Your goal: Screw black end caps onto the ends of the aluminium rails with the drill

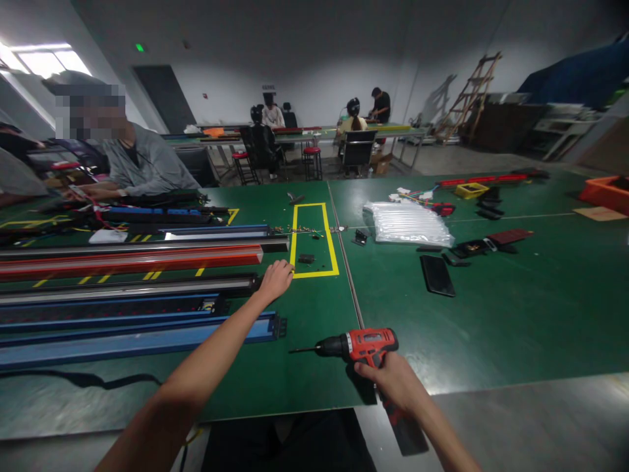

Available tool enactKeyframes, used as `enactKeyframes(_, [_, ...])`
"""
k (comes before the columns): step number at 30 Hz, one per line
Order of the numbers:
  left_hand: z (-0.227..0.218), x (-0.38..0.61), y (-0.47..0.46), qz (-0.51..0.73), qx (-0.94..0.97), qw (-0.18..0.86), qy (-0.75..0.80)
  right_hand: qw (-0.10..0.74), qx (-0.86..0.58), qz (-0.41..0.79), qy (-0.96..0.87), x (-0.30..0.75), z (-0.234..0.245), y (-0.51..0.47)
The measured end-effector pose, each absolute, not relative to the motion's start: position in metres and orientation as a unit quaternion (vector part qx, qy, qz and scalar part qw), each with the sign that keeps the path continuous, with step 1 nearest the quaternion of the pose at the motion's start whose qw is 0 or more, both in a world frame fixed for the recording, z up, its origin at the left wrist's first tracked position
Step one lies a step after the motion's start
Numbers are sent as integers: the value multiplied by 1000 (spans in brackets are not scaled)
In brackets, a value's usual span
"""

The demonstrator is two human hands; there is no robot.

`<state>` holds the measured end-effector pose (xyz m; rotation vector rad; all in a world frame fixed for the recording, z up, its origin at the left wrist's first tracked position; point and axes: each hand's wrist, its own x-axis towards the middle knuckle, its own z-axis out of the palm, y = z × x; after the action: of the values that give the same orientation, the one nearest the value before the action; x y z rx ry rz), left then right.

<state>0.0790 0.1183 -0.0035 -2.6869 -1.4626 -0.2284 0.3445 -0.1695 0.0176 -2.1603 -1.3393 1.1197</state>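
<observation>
My right hand (393, 380) is wrapped around the grip of a red and black cordless drill (371, 342), whose long thin bit points left above the green table. My left hand (276, 280) is stretched forward, its fingers curled together beside the yellow tape rectangle (336, 265). Whatever those fingers may hold is hidden. Close to its left lies the end of a dark rail (246, 283). Nearer to me is a blue channel (196, 337) with a black end piece. Inside the taped rectangle are a small black part (306, 259) and scattered small screws (304, 230).
Several long rails, one of them orange-red (196, 257), cover the left of the table. Right of the seam lie a clear-wrapped bundle (410, 223), a black phone-like slab (437, 275) and a tool belt (491, 244). A co-worker (147, 157) sits at far left.
</observation>
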Motion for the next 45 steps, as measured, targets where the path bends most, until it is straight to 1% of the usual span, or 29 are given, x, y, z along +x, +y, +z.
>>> enactKeyframes(5, [-3, 116, 127, -53, -904, 31, -424, 192, -769, 401, -459, 344, 13, -170])
enactKeyframes(9, [-2, 139, 132, -48, -915, 21, -400, 184, -780, 395, -450, 344, 12, -170])
enactKeyframes(16, [-2, 164, 133, -47, -911, -13, -409, 194, -771, 395, -460, 343, 14, -170])
enactKeyframes(23, [-5, 162, 116, -84, -887, -69, -450, 192, -773, 395, -458, 344, 9, -171])
enactKeyframes(26, [2, 148, 89, -112, -878, -102, -454, 187, -772, 396, -460, 344, 12, -171])
enactKeyframes(30, [11, 105, 31, -152, -865, -149, -454, 188, -767, 404, -461, 344, 18, -170])
enactKeyframes(32, [11, 77, -4, -206, -829, -224, -470, 181, -768, 410, -457, 345, 18, -170])
enactKeyframes(34, [7, 52, -41, -235, -799, -277, -480, 176, -767, 411, -460, 346, 18, -170])
enactKeyframes(37, [0, 32, -91, -222, -760, -345, -505, 167, -766, 407, -469, 348, 16, -169])
enactKeyframes(39, [-6, 32, -116, -201, -738, -371, -526, 163, -764, 412, -468, 349, 15, -168])
enactKeyframes(42, [-13, 44, -135, -167, -716, -374, -565, 162, -764, 420, -461, 350, 14, -167])
enactKeyframes(45, [-16, 54, -135, -142, -713, -329, -603, 161, -764, 413, -468, 350, 14, -166])
